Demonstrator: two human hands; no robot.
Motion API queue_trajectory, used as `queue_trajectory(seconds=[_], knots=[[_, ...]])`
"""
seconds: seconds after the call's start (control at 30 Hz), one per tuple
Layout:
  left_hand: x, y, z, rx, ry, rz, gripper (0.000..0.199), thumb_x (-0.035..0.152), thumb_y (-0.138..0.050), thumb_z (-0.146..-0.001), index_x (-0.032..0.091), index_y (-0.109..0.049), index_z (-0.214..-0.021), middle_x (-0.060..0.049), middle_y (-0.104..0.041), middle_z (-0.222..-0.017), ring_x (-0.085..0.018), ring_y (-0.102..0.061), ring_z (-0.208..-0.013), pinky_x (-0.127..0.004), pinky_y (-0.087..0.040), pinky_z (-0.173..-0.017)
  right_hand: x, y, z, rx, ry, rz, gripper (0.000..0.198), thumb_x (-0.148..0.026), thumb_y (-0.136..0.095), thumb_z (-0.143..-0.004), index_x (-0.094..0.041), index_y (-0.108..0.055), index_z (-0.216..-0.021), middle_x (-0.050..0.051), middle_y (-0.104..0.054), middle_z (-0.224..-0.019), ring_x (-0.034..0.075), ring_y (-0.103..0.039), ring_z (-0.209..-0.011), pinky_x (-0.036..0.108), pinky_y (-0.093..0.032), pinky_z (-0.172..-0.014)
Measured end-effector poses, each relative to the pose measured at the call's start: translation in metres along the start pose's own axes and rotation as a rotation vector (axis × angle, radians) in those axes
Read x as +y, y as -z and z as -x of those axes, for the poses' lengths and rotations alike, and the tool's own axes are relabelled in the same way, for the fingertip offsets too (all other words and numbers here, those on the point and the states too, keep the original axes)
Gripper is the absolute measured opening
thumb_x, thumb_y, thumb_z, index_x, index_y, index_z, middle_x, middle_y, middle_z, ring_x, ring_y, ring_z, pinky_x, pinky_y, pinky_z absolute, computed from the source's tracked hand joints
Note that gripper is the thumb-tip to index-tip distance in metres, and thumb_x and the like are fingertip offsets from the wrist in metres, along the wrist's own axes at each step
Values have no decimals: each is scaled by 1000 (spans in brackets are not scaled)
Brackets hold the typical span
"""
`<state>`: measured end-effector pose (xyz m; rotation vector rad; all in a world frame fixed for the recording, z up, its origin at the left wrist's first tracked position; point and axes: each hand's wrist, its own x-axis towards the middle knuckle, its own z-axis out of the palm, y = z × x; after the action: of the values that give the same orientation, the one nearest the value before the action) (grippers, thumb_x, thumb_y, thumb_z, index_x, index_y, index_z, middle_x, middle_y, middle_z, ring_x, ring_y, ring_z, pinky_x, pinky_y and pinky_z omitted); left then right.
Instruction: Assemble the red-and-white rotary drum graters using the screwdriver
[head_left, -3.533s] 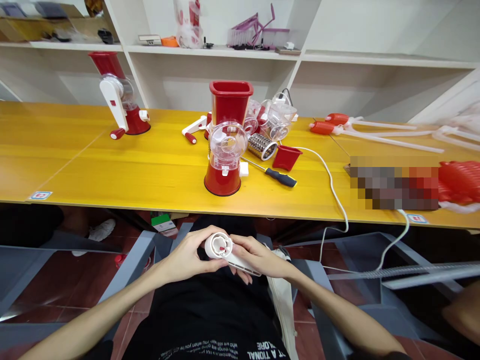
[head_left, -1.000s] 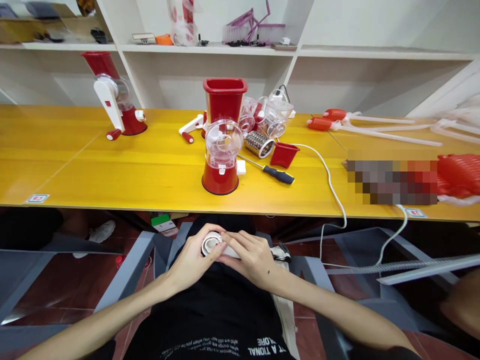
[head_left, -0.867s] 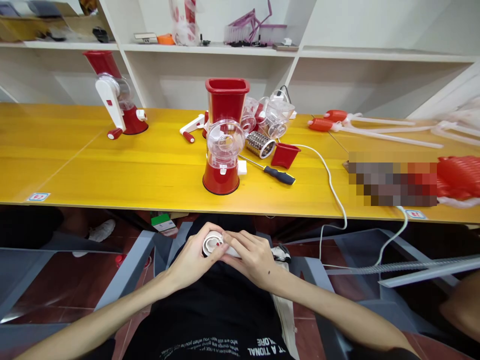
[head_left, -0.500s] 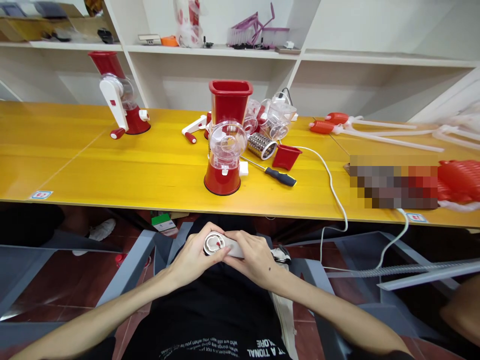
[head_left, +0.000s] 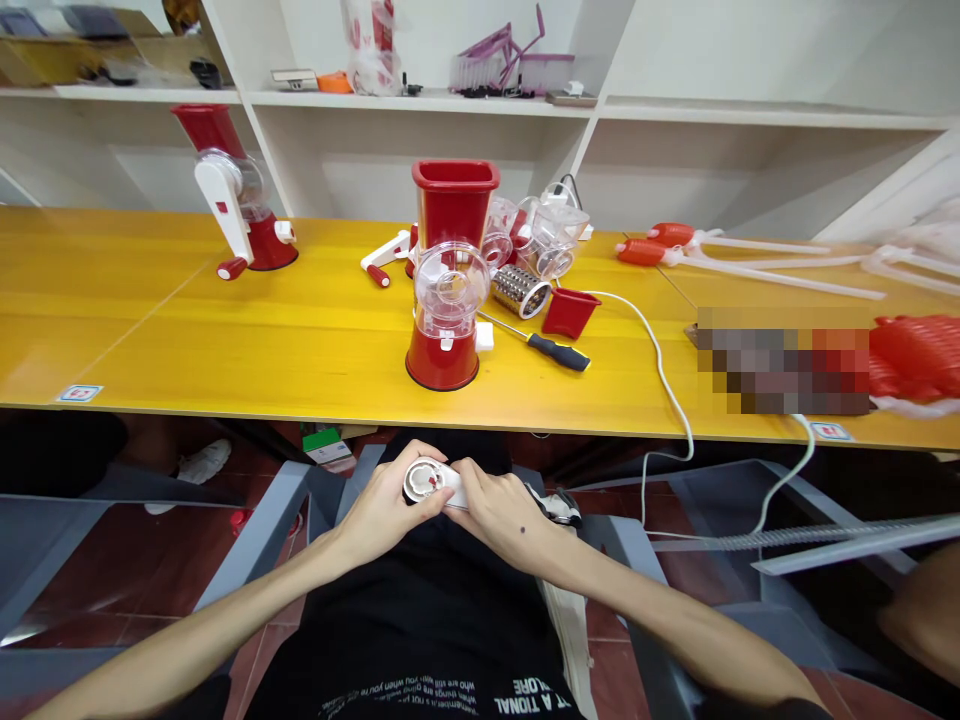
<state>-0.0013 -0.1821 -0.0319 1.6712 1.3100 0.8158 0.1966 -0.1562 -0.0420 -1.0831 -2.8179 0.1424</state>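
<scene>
Over my lap, just below the table edge, I hold a white crank handle (head_left: 424,480) in both hands. Its round hub faces up, showing a ring-shaped recess and a small red part inside. My left hand (head_left: 386,505) wraps round the hub, thumb along its lower side. My right hand (head_left: 491,505) grips the arm of the crank, so its far end is hidden. Straight ahead on the table stands a rotary grater (head_left: 442,362) with a red base, clear drum housing and red hopper, without a crank on its visible side.
Behind the grater lie a metal grating drum (head_left: 517,290), clear housings (head_left: 551,235) and a loose crank (head_left: 384,258). A screwdriver (head_left: 559,352) and a red cup (head_left: 571,313) sit to its right. An assembled grater (head_left: 270,243) stands left. A white cable (head_left: 667,390) crosses the table edge.
My right hand has shifted slightly left along the crank. The hub tilts a little differently between my hands, and both hands still hold it.
</scene>
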Motion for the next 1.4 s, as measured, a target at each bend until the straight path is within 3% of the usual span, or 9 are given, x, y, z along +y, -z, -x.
queue_trajectory(seconds=[0.2,0.37,0.53,0.67,0.77,1.0,1.17,1.4], knots=[[-2,3,-2,-8,-21,24,34,44,-65,-89,22,-55,-113,1,-65,-94,-16,-60,-84,-26,-46,-77,-1,-4,0,25,-6,-1,32,-44,-39,-104,-14,-47,-111,9,-64,-96,21,-68,-70,29,-22,-51],[-1,4,-3,-11,-19,35,35,46,-64,-90,22,-55,-114,0,-65,-95,-16,-61,-86,-26,-47,-78,0,1,-1,-43,-67,-147,37,-47,-40,-103,-13,-49,-112,11,-66,-100,23,-69,-72,29,-26,-53],[-5,9,-8,20,-20,87,35,46,-65,-89,21,-55,-112,-1,-63,-97,-16,-62,-83,-27,-51,-76,19,14,-3,-93,-61,-696,43,-53,-51,-98,-16,-50,-120,5,-70,-92,19,-68,-80,25,-42,-66],[-9,13,-13,19,9,282,39,47,-67,-88,20,-53,-112,0,-59,-91,-13,-63,-74,-26,-56,-69,39,22,-7,-260,-48,-1223,44,-57,-50,-96,-15,-56,-107,1,-66,-78,12,-62,-72,24,-46,-71],[-9,15,-15,-2,22,320,39,45,-69,-87,19,-53,-112,1,-58,-90,-12,-63,-73,-26,-57,-69,46,20,-10,-369,-32,-1424,47,-61,-47,-96,-14,-56,-99,2,-64,-81,10,-60,-72,22,-45,-70],[-9,20,-14,-70,25,271,40,46,-68,-87,20,-52,-112,1,-58,-87,-11,-63,-70,-25,-56,-66,44,7,-12,-523,-62,-1566,48,-63,-55,-91,-17,-51,-101,0,-62,-79,8,-56,-62,19,-43,-55],[-9,22,-14,-69,24,257,41,46,-68,-87,21,-51,-113,0,-59,-92,-12,-63,-70,-28,-56,-69,43,4,-14,-477,-90,-1553,48,-63,-58,-89,-17,-48,-97,-3,-56,-74,6,-48,-57,17,-37,-51],[-10,22,-14,-24,-32,119,36,45,-67,-88,22,-55,-113,0,-62,-95,-12,-60,-75,-26,-51,-72,41,4,-11,-392,-68,-1389,44,-62,-45,-96,-18,-47,-95,-4,-50,-73,6,-41,-58,19,-33,-52]])
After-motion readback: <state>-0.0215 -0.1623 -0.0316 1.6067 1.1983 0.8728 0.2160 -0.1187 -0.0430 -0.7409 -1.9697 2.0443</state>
